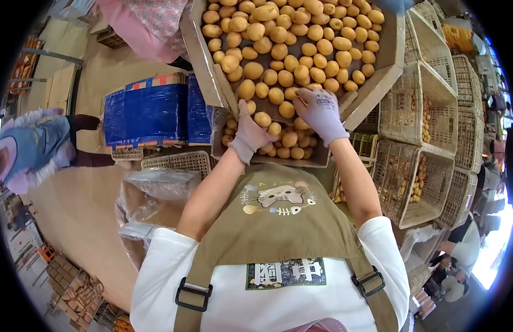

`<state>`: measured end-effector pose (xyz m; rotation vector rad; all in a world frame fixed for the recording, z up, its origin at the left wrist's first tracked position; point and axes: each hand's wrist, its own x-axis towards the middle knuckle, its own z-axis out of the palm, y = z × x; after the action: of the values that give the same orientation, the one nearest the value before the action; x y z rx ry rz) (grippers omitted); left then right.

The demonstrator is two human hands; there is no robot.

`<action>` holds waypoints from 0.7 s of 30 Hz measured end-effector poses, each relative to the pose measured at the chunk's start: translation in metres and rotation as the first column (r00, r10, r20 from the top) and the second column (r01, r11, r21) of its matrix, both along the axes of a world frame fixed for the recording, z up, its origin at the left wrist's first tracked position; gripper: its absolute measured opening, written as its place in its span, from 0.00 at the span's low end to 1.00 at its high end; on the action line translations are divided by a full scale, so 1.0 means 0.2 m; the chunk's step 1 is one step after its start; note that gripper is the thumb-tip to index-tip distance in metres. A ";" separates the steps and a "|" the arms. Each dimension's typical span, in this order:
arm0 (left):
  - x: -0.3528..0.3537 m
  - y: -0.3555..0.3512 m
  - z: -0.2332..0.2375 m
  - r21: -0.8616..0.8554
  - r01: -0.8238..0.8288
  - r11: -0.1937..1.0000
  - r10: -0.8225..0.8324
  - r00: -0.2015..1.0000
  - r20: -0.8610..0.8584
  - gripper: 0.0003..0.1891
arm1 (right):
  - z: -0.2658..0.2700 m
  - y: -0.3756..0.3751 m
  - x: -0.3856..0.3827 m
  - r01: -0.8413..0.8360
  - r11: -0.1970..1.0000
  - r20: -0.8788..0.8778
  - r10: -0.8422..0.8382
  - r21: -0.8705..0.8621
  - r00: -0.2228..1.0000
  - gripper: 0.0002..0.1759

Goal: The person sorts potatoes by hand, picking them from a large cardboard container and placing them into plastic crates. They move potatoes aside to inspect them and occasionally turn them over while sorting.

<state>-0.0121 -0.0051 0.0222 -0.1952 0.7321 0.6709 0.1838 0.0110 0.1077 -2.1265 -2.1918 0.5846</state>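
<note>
Many round yellow-brown potatoes (290, 62) lie on a large tray with raised cardboard-like sides (376, 95). Below its near opening is a box (292, 161) filled with more of them. My left hand (251, 133), in a pale glove, is at the left of the opening, fingers apart around a potato (274, 129) near its fingertips; whether it grips this one is unclear. My right hand (321, 113), also gloved, reaches over the right side of the opening with bent fingers against the potatoes; its fingertips are partly hidden.
Plastic crates (416, 182) with some potatoes stand at the right. A blue-wrapped stack (145, 115) and a plastic-lined carton (156, 191) are at the left. One person (37, 141) is farther left; another person's pink sleeve (137, 33) is beside the tray's upper left.
</note>
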 end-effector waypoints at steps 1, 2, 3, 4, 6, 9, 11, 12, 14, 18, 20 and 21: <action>0.01 0.02 -0.14 -0.071 -0.028 0.997 0.035 0.994 0.107 0.53 | -0.05 0.04 -0.04 -0.047 0.975 -0.063 0.062 0.217 0.996 0.12; 0.05 0.01 -0.06 0.053 -0.067 0.996 0.064 0.996 0.059 0.56 | -0.11 0.09 -0.08 -0.072 0.903 -0.113 0.132 0.424 0.985 0.10; 0.06 0.01 -0.07 0.044 -0.063 0.997 0.060 0.995 0.074 0.57 | -0.12 0.15 -0.13 -0.149 0.918 -0.042 0.176 0.368 0.983 0.13; 0.07 0.01 -0.07 0.034 -0.055 0.998 0.052 0.995 0.089 0.58 | -0.13 0.21 -0.19 -0.211 0.951 0.197 0.167 0.227 0.966 0.20; 0.07 0.00 -0.09 0.022 -0.101 0.995 0.098 0.989 0.109 0.58 | -0.10 0.31 -0.29 -0.228 0.973 0.351 0.230 -0.047 0.908 0.22; 0.05 0.02 -0.13 -0.084 -0.135 0.987 0.149 0.970 0.190 0.58 | -0.04 0.41 -0.34 -0.282 0.914 0.372 0.380 -0.291 0.847 0.20; 0.05 0.02 -0.14 -0.007 -0.126 0.992 0.125 0.967 0.222 0.57 | -0.05 0.44 -0.33 -0.226 0.940 0.278 0.295 -0.255 0.914 0.19; 0.06 0.02 -0.13 -0.016 -0.121 0.993 0.122 0.972 0.200 0.56 | -0.05 0.45 -0.32 -0.198 0.951 0.232 0.254 -0.238 0.939 0.19; 0.05 0.04 -0.11 -0.040 -0.113 0.993 0.118 0.981 0.155 0.54 | -0.06 0.35 -0.24 -0.160 0.985 -0.039 0.163 0.062 0.986 0.16; 0.04 0.03 -0.11 0.044 -0.124 0.991 0.113 0.971 0.209 0.51 | 0.03 0.08 0.24 0.069 0.755 -0.230 0.110 0.652 0.967 0.18; 0.05 0.02 -0.10 0.014 -0.149 0.989 0.142 0.967 0.210 0.51 | 0.13 -0.06 0.62 0.625 0.622 -0.477 -0.416 0.471 0.774 0.23; 0.06 0.02 -0.11 -0.008 -0.160 0.987 0.158 0.962 0.222 0.51 | 0.16 -0.09 0.72 0.500 0.507 -0.162 -0.570 0.702 0.806 0.24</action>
<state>0.0001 -0.0008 -0.0004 -0.3170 0.5012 0.7917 0.3280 -0.0060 0.1398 -2.1501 -1.2544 -0.3884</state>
